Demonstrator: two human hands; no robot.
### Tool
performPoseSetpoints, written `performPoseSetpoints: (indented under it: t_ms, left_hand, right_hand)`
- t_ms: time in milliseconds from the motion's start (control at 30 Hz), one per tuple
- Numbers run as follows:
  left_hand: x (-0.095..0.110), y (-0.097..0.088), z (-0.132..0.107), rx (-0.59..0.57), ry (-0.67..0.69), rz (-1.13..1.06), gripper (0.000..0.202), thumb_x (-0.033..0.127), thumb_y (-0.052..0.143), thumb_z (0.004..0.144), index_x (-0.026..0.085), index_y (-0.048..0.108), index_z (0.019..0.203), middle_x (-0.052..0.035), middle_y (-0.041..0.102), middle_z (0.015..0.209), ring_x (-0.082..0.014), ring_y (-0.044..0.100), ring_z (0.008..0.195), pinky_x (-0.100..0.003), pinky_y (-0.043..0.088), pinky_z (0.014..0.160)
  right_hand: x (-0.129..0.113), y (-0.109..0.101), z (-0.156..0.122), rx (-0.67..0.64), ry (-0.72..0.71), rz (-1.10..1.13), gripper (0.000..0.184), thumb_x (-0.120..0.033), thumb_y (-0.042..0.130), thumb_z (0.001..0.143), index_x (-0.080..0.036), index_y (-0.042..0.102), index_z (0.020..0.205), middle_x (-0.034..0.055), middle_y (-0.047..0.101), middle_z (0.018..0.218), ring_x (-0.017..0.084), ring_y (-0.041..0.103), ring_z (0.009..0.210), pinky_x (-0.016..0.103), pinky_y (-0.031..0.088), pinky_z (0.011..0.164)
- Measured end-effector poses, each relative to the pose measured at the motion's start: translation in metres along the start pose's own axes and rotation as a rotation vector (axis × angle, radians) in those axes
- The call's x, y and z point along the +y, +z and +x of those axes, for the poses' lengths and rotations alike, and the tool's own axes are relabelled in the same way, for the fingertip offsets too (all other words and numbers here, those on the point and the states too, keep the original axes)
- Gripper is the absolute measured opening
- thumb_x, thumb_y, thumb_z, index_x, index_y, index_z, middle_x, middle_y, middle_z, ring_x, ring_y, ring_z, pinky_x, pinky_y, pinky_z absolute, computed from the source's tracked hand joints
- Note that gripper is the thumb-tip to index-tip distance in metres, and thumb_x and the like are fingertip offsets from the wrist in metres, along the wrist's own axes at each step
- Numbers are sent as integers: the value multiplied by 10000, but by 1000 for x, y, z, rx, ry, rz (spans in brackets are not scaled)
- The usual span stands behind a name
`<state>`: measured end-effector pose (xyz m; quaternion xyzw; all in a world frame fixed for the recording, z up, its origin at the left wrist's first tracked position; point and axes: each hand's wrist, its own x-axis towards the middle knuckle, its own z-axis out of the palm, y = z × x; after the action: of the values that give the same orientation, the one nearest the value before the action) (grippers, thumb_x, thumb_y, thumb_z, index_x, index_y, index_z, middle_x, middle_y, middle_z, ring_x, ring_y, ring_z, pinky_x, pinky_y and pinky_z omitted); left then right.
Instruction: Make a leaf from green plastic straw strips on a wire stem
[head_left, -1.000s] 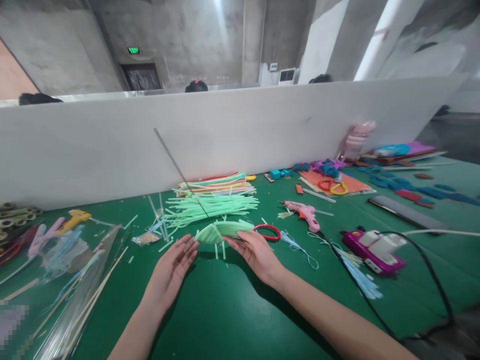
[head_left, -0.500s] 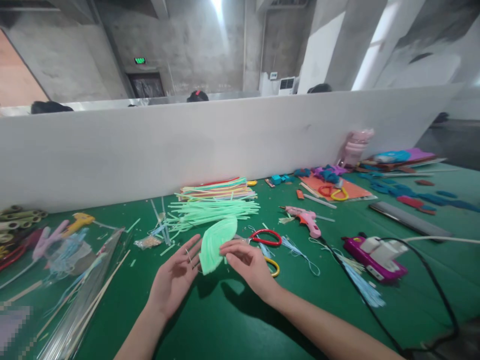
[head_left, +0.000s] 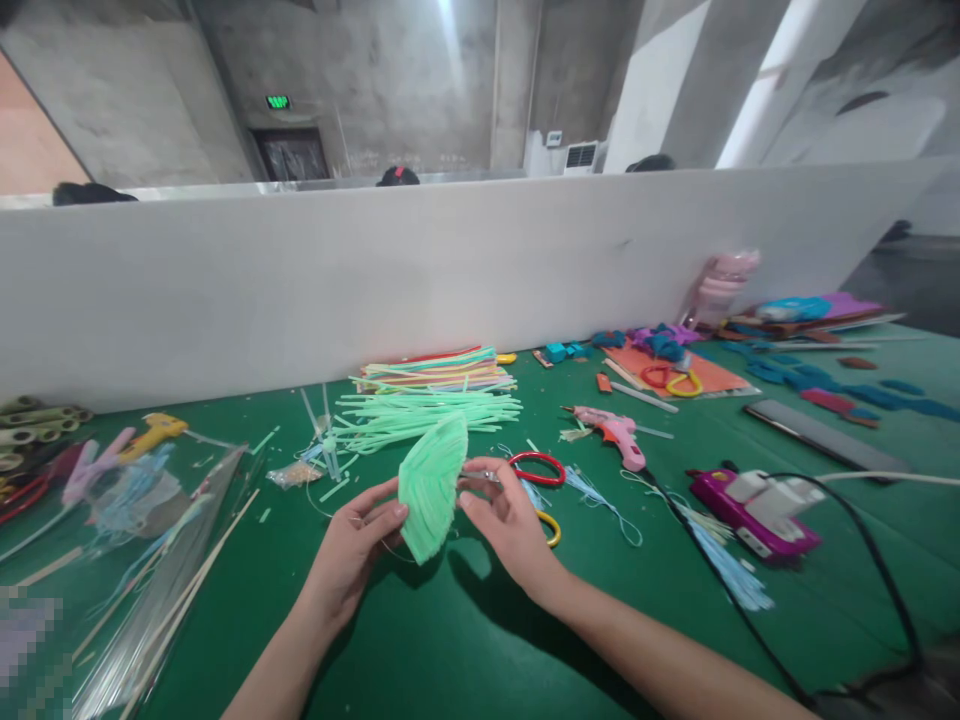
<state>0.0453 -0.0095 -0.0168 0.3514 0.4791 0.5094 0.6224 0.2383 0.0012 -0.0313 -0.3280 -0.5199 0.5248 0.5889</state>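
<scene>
A light green leaf shape (head_left: pixel 433 490), seemingly made of pipe cleaners laid side by side, is held tilted above the table. My left hand (head_left: pixel 352 545) grips its left edge, thumb on the near face and fingers behind. A thin wire or thread loops near that hand. My right hand (head_left: pixel 506 520) has its thumb and bent fingers at the leaf's right edge, where the exact contact is partly hidden. Behind the leaf lies a pile of green pipe cleaners (head_left: pixel 427 415). Scissors with a red handle loop (head_left: pixel 538 468) and a yellow one lie beside my right hand.
A pink glue gun (head_left: pixel 619 436) and a purple power strip (head_left: pixel 754 515) with cables are on the right. Blue thread bundles (head_left: pixel 724 560) lie nearby. A yellow glue gun (head_left: pixel 154 435) and clear plastic sheets (head_left: pixel 176 560) are left. A white partition (head_left: pixel 300 290) stands behind.
My left hand has closed from an open palm onto the leaf's left edge. The leaf has turned more upright, and my right hand has shifted slightly right to its edge.
</scene>
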Motion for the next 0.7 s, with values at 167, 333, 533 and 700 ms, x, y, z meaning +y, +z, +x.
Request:
performPoseSetpoints:
  t_ms: [167, 333, 533, 700]
  left_hand:
    - [3, 2, -4, -7, 4, 93, 477, 346, 846, 597, 160, 719, 1018, -73, 755, 793, -212, 684, 750, -294, 519, 673]
    - [-1, -1, -1, 45, 52, 211, 284, 413, 818, 616, 151, 724, 669, 5, 629, 538, -107, 532, 501, -219, 412, 516]
    - [-2, -1, 0, 63, 49, 234, 261, 366, 856, 561, 149, 740, 648, -9, 657, 563, -114, 540, 539, -223, 424, 562]
    - [-2, 6, -4, 29, 2, 176, 320, 450, 817, 606, 167, 725, 725, -15, 686, 621, -126, 586, 559, -226, 453, 567]
  right_hand:
    - [-7, -7, 9, -93, 236, 82, 363, -455, 711, 756, -189, 605, 979, 2, 641, 787, 123, 602, 640, 242, 517, 563]
    - [-10, -8, 8, -176, 244, 4, 304, -442, 725, 739, -177, 683, 881, -6, 672, 720, 131, 618, 630, 261, 534, 608]
    - [-3, -5, 5, -183, 276, 31, 282, -409, 750, 715, -194, 702, 890, 2, 707, 772, 154, 656, 679, 280, 557, 643]
    - [-2, -4, 7, -114, 292, 58, 279, -415, 761, 705, -192, 703, 864, -4, 695, 750, 164, 660, 704, 291, 567, 661]
